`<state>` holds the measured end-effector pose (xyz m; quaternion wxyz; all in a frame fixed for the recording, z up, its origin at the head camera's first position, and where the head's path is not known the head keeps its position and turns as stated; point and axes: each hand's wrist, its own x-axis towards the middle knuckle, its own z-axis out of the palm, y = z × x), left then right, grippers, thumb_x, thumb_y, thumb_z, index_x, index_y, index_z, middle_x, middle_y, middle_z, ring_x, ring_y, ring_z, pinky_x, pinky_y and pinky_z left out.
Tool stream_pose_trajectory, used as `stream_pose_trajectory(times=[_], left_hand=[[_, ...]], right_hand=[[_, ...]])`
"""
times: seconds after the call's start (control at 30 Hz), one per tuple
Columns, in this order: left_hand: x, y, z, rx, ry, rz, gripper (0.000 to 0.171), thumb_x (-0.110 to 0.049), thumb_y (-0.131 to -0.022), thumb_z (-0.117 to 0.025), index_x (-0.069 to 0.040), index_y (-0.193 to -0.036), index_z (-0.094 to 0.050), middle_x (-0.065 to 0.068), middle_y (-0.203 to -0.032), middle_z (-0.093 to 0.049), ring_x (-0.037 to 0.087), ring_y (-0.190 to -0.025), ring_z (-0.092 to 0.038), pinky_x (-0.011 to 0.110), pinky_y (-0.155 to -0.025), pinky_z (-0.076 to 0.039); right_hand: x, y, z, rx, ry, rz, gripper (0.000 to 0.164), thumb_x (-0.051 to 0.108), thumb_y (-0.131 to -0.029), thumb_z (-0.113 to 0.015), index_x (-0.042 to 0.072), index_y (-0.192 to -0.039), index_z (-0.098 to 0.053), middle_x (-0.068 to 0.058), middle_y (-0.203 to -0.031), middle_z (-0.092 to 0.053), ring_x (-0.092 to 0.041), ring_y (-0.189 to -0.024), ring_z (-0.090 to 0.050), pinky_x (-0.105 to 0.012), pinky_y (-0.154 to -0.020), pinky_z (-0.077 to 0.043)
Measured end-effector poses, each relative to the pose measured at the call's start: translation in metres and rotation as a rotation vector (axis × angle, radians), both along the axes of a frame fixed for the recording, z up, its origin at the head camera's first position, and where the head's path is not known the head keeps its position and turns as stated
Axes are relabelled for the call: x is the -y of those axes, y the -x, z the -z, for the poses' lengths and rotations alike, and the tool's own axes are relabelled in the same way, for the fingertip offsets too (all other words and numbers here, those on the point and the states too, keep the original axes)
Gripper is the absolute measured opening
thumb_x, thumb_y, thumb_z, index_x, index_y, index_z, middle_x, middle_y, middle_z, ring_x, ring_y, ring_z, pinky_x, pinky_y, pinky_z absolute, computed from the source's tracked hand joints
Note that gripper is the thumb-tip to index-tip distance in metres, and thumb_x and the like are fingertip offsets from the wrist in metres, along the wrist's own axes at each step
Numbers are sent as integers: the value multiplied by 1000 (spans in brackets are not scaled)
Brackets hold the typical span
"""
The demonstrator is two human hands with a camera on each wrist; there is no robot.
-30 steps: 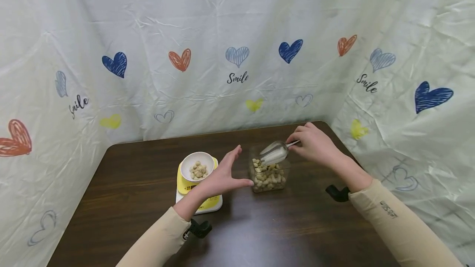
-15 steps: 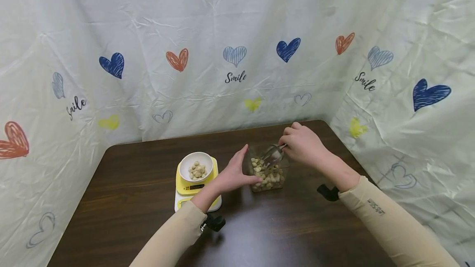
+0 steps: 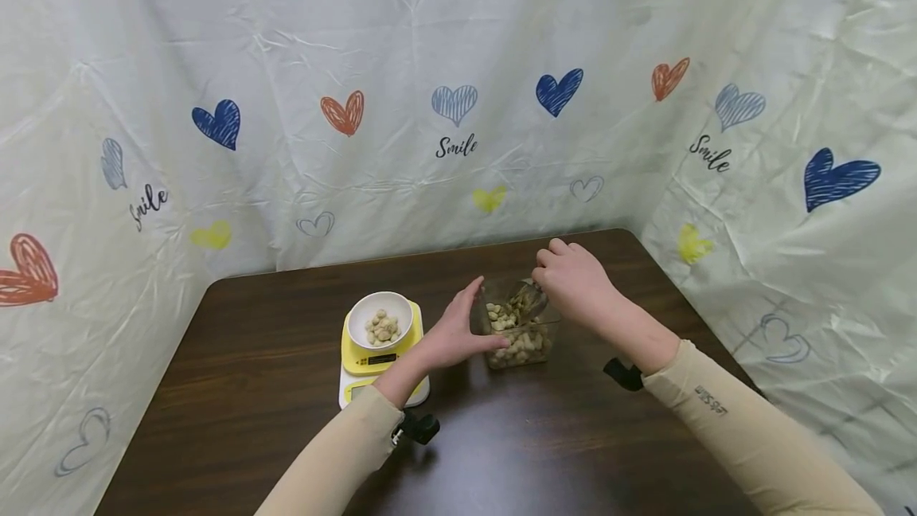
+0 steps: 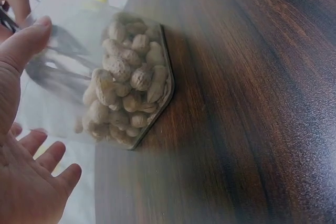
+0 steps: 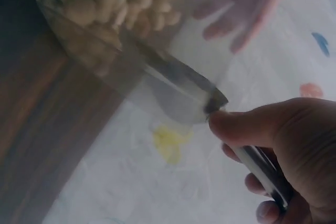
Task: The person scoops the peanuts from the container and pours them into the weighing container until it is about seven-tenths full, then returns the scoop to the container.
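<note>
My right hand [image 3: 576, 277] grips the handle of a metal scoop [image 5: 181, 80], thumb on top and fingers curled underneath. Its bowl dips inside a clear square container [image 3: 553, 335], down at the peanuts in their shells [image 4: 123, 72]. My left hand [image 3: 453, 334] is at the container's left side, thumb near the front rim and the other fingers fairly straight and spread. To the left, a white bowl [image 3: 364, 314] with some peanuts [image 3: 383, 328] stands on a yellow-and-white kitchen scale [image 3: 353, 363]. My left forearm hides part of the scale's front.
The dark wooden table [image 3: 272, 357] reaches back to a white curtain [image 3: 401, 181] printed with hearts. A black wrist mount [image 3: 421, 428] hangs low from the left sleeve, and another [image 3: 622, 374] from the right.
The scoop has gone from tilted above the container down into the peanuts, my right hand moving left with it. My left hand has moved right, up to the container.
</note>
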<state>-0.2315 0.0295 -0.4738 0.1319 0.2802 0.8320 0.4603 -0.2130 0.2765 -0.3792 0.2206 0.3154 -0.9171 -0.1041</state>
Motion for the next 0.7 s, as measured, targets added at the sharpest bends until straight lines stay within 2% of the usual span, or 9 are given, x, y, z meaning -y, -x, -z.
stream_pose_trajectory(times=[0.1, 0.27, 0.53, 0.7], left_hand=[[1, 1, 0, 2, -13, 9, 112, -51, -84, -82, -29, -165, -8, 5, -161, -29, 24, -146, -33, 48, -112, -37], [1, 2, 0, -11, -10, 6, 113, -52, -83, -83, -27, -165, -9, 6, -160, -31, 23, -145, -35, 47, -111, -38], [0, 2, 1, -10, 1, -12, 112, -47, -84, -83, -24, -165, -10, 7, -160, -31, 24, -145, -34, 48, -111, -38], [-2, 0, -1, -9, 3, -15, 113, -49, -84, -83, -23, -165, -10, 8, -159, -32, 24, -145, -35, 47, -112, -37]], right_hand=[[2, 6, 8, 3, -10, -11, 11, 0, -83, -83, 10, -82, -78, -6, -82, -60, -25, -74, -42, -35, -64, -35], [0, 17, 17, 99, 67, -51, 11, 6, -80, -87, 12, -86, -80, -4, -84, -63, -25, -78, -50, -38, -69, -45], [-7, 26, 21, 358, 115, -98, 11, 6, -84, -84, 12, -93, -81, -2, -88, -67, -23, -84, -52, -39, -78, -45], [-12, 32, 14, 488, 155, -77, 11, 8, -88, -80, 16, -96, -80, 2, -92, -68, -20, -86, -51, -39, -78, -44]])
